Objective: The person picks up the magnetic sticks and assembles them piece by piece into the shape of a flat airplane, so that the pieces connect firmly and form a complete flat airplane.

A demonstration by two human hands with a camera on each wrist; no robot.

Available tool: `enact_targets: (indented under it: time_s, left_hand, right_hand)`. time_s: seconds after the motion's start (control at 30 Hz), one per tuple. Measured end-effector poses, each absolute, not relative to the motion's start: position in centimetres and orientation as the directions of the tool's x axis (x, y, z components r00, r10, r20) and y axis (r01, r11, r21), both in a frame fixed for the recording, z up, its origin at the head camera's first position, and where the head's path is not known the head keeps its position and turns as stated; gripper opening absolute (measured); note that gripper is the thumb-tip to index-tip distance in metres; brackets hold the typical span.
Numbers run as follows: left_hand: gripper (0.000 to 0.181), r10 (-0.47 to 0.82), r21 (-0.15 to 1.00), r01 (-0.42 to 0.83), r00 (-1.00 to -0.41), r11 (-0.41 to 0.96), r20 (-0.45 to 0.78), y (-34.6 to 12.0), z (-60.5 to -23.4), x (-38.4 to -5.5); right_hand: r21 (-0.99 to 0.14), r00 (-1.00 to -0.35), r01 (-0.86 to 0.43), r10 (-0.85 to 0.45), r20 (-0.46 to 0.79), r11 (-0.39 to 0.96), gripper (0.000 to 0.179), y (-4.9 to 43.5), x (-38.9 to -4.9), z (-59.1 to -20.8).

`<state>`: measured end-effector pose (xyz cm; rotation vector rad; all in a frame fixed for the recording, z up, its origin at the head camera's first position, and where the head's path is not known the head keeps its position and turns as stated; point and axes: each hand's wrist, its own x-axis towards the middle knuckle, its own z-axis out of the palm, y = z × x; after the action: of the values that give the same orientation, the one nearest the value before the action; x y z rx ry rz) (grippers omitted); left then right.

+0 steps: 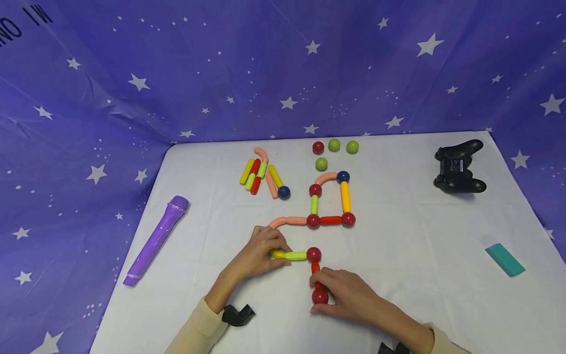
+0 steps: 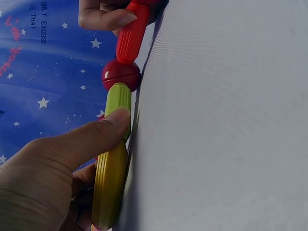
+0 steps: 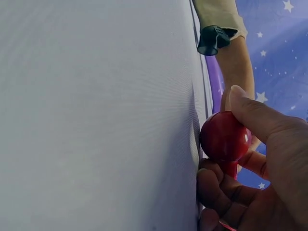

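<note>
My left hand [image 1: 258,254] pinches a lime green rod [image 1: 296,255] joined end to end with a curved yellow rod [image 2: 110,187]. The green rod's other end meets a red ball [image 1: 314,254]. From that ball a red rod [image 1: 315,267] runs toward me to a second red ball [image 3: 225,136]. My right hand [image 1: 349,293] grips this end, thumb by the ball and fingers curled at the rod. Just beyond is a joined figure of rods and balls, with a red corner ball [image 1: 313,221] and a pink rod [image 1: 296,221] reaching left, its curved end partly behind my left hand.
Loose rods [image 1: 255,184] and a blue ball [image 1: 284,192] lie at the back. Several green balls and a red ball [image 1: 318,147] sit near the far edge. A purple microphone-shaped object [image 1: 156,241] lies left; a black game controller [image 1: 459,167] and teal block [image 1: 505,259] lie right.
</note>
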<state>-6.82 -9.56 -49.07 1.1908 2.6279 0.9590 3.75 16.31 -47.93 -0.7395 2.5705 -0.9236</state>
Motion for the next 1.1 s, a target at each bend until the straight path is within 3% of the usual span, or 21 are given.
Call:
enact_targets:
  time_s: [0.77, 0.93, 1.03, 1.1]
  left_hand:
    - [0.023, 0.712, 0.588, 0.67, -0.669, 0.453, 0.212, -9.8, -49.1, -6.8]
    - [0.031, 0.697, 0.596, 0.652, -0.687, 0.468, 0.204, -9.9, -49.1, -6.6]
    - [0.032, 0.692, 0.61, 0.644, -0.692, 0.462, 0.206, -9.9, -49.2, -6.6]
    - [0.03, 0.701, 0.621, 0.642, -0.685, 0.449, 0.201, -9.9, -49.2, -6.6]
  right_hand:
    - [-0.641, -0.797, -0.339, -0.572, -0.193, 0.688, 0.055, 16.9, 3.2, -46.9]
    - [-0.622, -0.904, -0.361, -0.425, 0.05, 0.695, 0.046, 18.9, 0.8, -46.2]
    - [-0.557, -0.927, -0.374, -0.306, 0.215, 0.741, 0.045, 20.7, -1.9, -46.6]
    - [-0.52, -0.936, -0.347, -0.258, 0.237, 0.781, 0.049, 21.8, -3.7, -46.9]
